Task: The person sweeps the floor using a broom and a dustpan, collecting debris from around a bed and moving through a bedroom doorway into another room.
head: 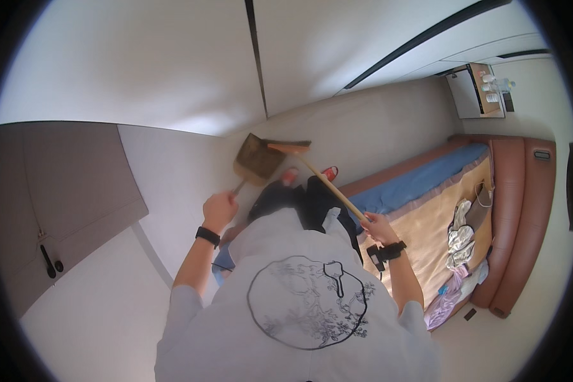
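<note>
My left hand (220, 210) grips the short handle of a dustpan (259, 160), whose wide pan lies ahead of my feet, slightly blurred. In my right hand (380, 228) is the upper end of a wooden broom handle (333, 187). The stick slants away to an orange broom head (291, 148) with dark bristles. That head overlaps the right far edge of the pan in this view; whether they touch, I cannot tell. A red shoe (330, 173) shows beside the broom handle.
To the right stands a bed with a brown padded headboard (511, 215), a tan mat (418, 238), a blue sheet (425, 179) and crumpled clothes (460, 243). White cabinet doors (172, 62) line the far side. A brown door (71, 191) is at left, a nightstand with bottles (468, 95) at far right.
</note>
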`<action>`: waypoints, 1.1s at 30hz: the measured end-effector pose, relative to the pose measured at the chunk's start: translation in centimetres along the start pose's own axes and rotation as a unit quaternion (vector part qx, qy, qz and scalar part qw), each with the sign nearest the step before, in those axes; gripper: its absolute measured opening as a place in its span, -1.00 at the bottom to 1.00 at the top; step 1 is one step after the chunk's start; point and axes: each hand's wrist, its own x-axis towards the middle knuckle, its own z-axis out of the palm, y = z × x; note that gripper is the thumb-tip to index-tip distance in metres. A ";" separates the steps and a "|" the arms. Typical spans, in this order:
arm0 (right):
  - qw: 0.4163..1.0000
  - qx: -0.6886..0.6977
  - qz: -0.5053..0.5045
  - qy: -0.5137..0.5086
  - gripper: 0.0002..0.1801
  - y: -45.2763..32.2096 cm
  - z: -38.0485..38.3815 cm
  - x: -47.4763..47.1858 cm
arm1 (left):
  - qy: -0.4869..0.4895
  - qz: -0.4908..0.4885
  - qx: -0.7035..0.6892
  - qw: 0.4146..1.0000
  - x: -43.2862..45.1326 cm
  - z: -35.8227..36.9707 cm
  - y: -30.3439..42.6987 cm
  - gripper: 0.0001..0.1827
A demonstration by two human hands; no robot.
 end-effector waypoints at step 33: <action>0.973 0.197 0.109 -0.051 -0.88 2.6 2.7 -0.7 | -0.060 0.036 0.091 0.993 3.7 -3.9 1.2 -0.91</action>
